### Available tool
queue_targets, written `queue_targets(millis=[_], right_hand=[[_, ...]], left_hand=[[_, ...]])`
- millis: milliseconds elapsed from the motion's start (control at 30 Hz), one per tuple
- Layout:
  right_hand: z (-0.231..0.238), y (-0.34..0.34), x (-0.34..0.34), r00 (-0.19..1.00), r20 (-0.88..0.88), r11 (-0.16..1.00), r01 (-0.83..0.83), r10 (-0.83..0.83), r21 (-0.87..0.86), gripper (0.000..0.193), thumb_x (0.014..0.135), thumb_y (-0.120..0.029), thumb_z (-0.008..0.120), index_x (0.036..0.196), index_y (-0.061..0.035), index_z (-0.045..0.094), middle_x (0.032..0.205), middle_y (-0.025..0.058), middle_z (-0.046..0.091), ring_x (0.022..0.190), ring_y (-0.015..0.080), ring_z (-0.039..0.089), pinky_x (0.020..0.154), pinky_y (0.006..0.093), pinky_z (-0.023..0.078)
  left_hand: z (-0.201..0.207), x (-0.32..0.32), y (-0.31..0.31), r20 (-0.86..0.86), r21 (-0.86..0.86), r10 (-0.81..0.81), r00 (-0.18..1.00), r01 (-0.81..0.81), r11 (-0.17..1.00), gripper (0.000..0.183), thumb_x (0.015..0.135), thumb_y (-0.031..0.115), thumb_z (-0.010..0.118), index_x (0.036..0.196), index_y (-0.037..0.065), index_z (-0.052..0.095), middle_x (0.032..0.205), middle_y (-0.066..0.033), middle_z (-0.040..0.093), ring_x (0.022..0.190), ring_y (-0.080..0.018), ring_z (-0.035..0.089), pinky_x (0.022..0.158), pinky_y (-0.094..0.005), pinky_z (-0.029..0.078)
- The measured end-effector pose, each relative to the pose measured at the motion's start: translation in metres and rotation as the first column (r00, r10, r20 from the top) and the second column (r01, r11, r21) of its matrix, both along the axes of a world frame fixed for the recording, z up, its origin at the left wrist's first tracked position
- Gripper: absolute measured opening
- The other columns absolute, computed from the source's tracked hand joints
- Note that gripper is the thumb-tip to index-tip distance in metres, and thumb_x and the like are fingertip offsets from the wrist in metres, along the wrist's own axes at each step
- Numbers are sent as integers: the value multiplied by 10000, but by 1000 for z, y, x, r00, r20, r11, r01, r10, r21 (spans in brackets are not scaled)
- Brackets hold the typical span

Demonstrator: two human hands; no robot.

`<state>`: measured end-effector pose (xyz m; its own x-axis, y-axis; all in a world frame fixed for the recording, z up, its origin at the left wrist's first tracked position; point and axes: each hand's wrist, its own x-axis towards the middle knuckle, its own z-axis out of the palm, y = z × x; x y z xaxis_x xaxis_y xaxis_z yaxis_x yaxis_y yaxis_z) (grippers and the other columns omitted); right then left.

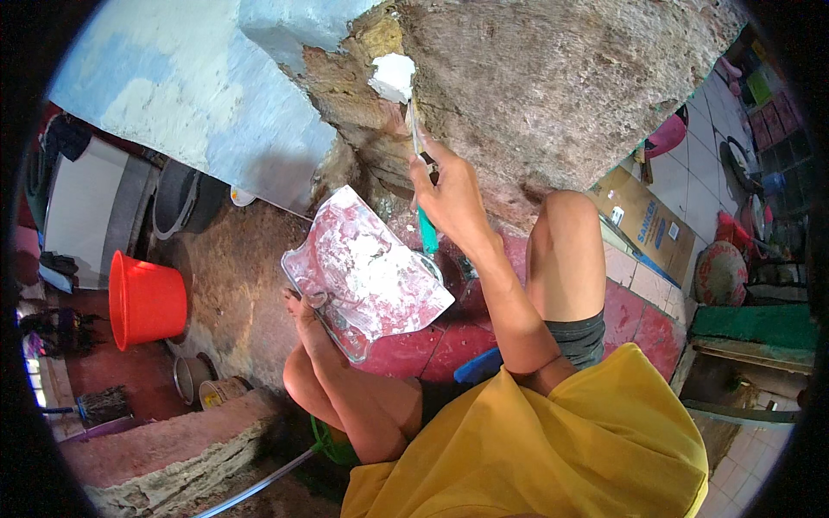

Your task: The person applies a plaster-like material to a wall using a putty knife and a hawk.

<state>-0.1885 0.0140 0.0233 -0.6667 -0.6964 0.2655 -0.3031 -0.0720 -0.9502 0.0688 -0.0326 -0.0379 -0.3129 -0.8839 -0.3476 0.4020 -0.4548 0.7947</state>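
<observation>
My right hand [453, 190] is closed around a slim hand tool with a green handle [427, 231], likely a putty knife. Its narrow metal blade [414, 125] points up at the wall, its tip at a patch of white paste [393, 78] in the broken corner. Below and to the left, my left hand [302, 311] grips the near left edge of a flat, pinkish-red board [376, 268] smeared with white paste. Some of its fingers are hidden beneath the board.
Bare rough wall [553, 95] rises at the right of the corner, blue-painted wall [199, 86] at the left. A red bucket [147, 300] and a dark tub [186, 198] stand left. Flattened cardboard [648, 220] lies right of my knee. A blue object [477, 367] sits between my legs.
</observation>
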Motion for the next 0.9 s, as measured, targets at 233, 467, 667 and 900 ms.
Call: queue_targets(millis=[233,467,667,900], right_hand=[[-11,1,-2,989,-139,999,48,-50,-20,392,883,-133,523,1262,-33,526,715,143,619,496,137,565,517,325,463],[-20,26,-6,987,-141,987,-54,75,148,383,893,-151,535,1258,-38,528,616,79,584,498,124,560,499,306,453],[-17,76,-40,877,402,959,-282,262,-11,388,950,-112,475,1334,-66,456,915,73,630,583,101,565,488,236,466],[-35,57,-47,954,-297,984,-92,43,-152,414,944,-114,502,1354,-90,448,988,48,586,668,49,494,552,175,401]], left_hand=[[6,-7,2,-16,11,31,999,-31,999,673,702,103,542,1331,59,306,1089,-146,528,913,-283,611,803,-395,549],[9,-7,1,-15,16,48,999,-48,999,688,699,102,544,1338,60,294,1096,-147,523,916,-283,609,807,-394,547],[10,-12,9,-13,76,10,1000,-9,997,701,696,102,546,1344,61,283,1103,-148,519,918,-283,608,811,-393,546],[18,-13,15,-6,110,28,1000,-27,994,716,692,101,548,1352,61,271,1111,-149,515,922,-283,607,815,-392,544]])
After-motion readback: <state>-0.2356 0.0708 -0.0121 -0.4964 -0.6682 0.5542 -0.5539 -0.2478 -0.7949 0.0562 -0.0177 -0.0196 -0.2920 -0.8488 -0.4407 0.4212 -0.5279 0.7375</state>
